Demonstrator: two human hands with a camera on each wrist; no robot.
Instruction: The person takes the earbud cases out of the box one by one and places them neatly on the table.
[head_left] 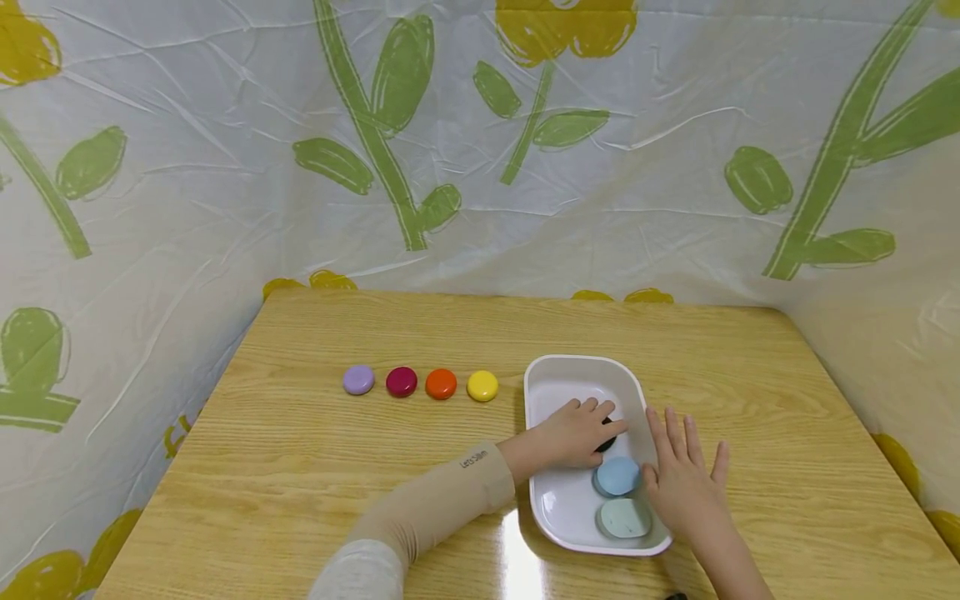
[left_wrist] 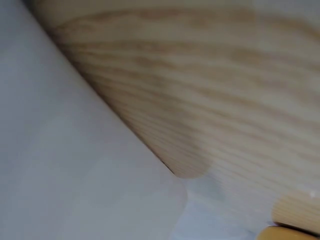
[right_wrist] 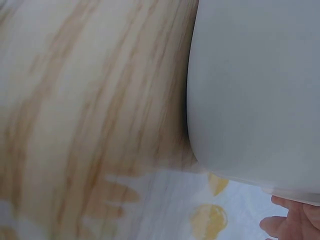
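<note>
A white tray (head_left: 551,500) with rounded corners stands on the wooden table. My left hand (head_left: 573,433) reaches into it from the left, thumb and fingers around a black disc (head_left: 606,442) that it mostly covers. Below this hand in the tray lie a light blue round piece (head_left: 618,477) and a pale mint rounded piece (head_left: 624,518). My right hand (head_left: 686,487) is at the tray's right rim, fingers spread and straight. In the right wrist view, the tray's outer wall (right_wrist: 255,90) fills the right side, with fingertips (right_wrist: 295,220) below it.
Left of the tray, a row of glossy discs lies on the table (head_left: 300,467): lilac (head_left: 358,379), dark red (head_left: 402,382), orange (head_left: 441,384) and yellow (head_left: 482,386). A small dark object (head_left: 677,596) shows at the bottom edge. Flower-printed sheeting (head_left: 240,125) surrounds the table.
</note>
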